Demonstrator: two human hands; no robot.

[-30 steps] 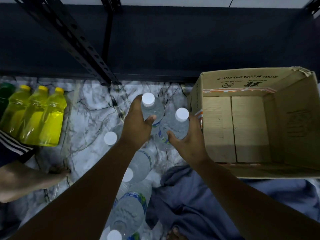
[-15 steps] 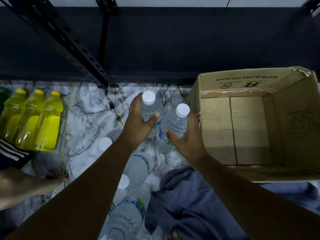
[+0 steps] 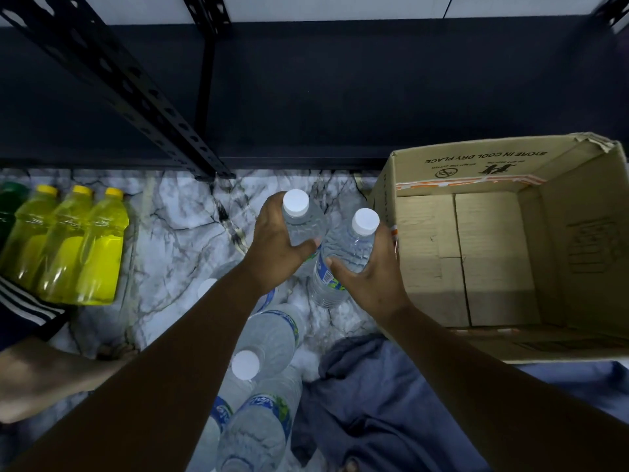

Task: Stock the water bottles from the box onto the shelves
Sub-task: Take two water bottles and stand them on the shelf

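Far left, three yellow drink bottles stand in a row on the marble floor, with a green one just beyond them at the edge of view. Another person's arm rests low at the left. Moving in, the left hand grips a water bottle around its shoulder, fingers curled round the far side and thumb pressed across the near side. Right beside it, the right hand holds a second water bottle, fingers wrapped behind it and thumb on the label. Both are clear plastic, ribbed, with white caps and blue-green labels, and they lean toward each other, nearly touching. Near the camera, several more water bottles stand clustered on the floor between the forearms. To the right, the cardboard box sits open and looks empty, its bare bottom flaps showing. Beyond everything, the dark shelf runs across the far side with nothing visible on it. So, my read: unpacking seems done, shelving has hardly begun. These two bottles look bound for the shelf, and the cluster on the floor is left to follow.
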